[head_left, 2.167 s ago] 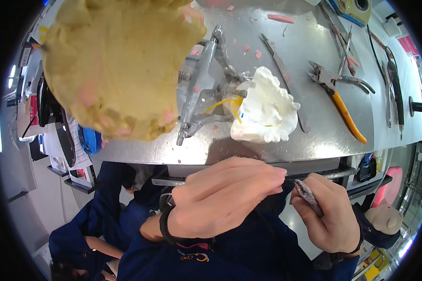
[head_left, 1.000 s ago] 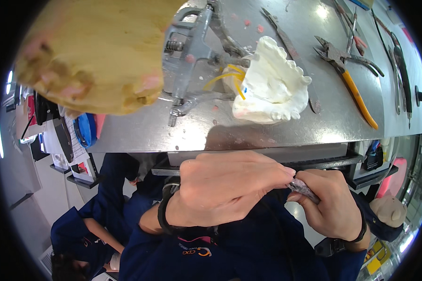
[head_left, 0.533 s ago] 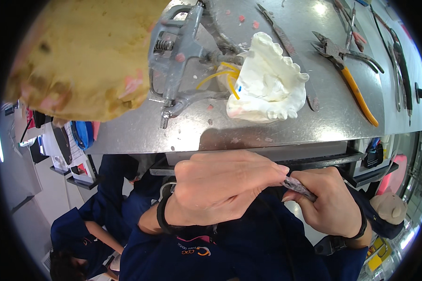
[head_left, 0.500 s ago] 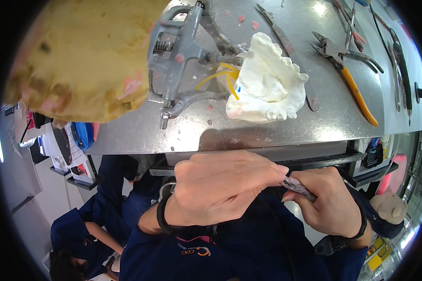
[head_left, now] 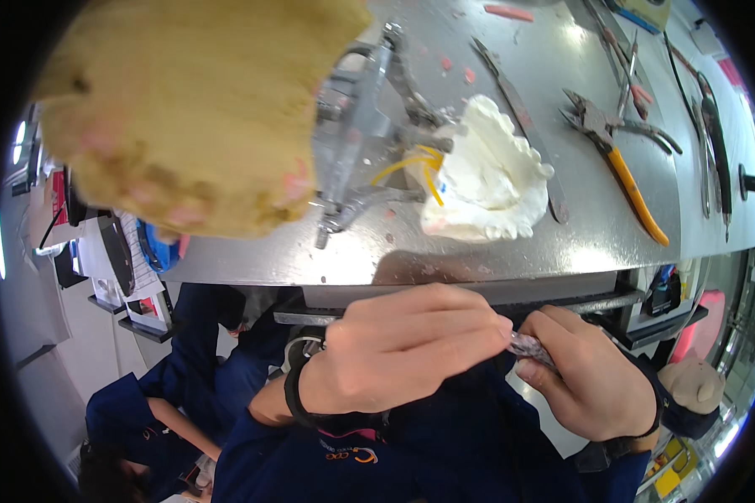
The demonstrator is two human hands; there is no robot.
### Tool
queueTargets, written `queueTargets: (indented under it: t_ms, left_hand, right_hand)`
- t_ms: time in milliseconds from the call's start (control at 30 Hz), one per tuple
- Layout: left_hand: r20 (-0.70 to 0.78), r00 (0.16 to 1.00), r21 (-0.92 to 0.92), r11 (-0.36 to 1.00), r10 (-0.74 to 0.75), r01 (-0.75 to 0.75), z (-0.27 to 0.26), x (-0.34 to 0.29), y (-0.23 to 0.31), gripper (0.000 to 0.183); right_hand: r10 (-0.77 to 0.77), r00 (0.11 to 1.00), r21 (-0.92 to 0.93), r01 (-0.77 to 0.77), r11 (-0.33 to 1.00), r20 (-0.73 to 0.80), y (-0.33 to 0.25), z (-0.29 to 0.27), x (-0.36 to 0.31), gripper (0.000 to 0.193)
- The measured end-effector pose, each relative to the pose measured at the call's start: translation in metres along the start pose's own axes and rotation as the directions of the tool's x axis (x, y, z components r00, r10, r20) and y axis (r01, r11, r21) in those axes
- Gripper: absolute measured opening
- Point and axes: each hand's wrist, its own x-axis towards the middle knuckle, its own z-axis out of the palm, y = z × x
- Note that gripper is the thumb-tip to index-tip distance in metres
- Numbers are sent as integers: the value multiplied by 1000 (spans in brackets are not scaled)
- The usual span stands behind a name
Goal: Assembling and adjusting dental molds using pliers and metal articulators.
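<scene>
My right hand [head_left: 600, 381] is closed around a short, mottled grey tool handle [head_left: 531, 348], its thumb along the near side. My left hand [head_left: 415, 348] is closed, fingers pressed together, the fingertips meeting the left end of that handle. What lies inside the left fingers is hidden. Both hands are in front of the bench's near edge. Beyond them, a white plaster dental cast [head_left: 491, 180] rests on the metal bench [head_left: 600, 251], attached to a grey metal articulator [head_left: 356, 126] with yellow strips [head_left: 432, 180] beside it. A large tan dental cast [head_left: 193, 109] looms at the upper left.
A narrow metal knife-like tool [head_left: 524, 121] lies right of the white cast. Farther right are orange-handled cutting pliers [head_left: 617, 159] and a dark, slim tool [head_left: 713, 138]. Pink wax bits dot the bench. An open drawer [head_left: 528, 295] sits under its edge. Another person [head_left: 155, 411] is at lower left.
The bench and everything on it appear slightly lower and farther right, as the view has shifted. My hands keep their grasp, with the right hand slightly turned.
</scene>
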Motion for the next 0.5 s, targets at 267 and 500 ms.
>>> queueTargets:
  t_ms: [267, 500]
  left_hand:
    - [-58, 998, 43, 999, 34, -31, -12, 7, 0, 21]
    - [-176, 970, 10, 985, -165, 170, -20, 20, 4, 21]
  right_hand:
    - [117, 992, -94, -121, 988, -51, -10, -15, -7, 19]
    - [123, 866, -42, -164, 986, -484, -25, -35, -16, 17]
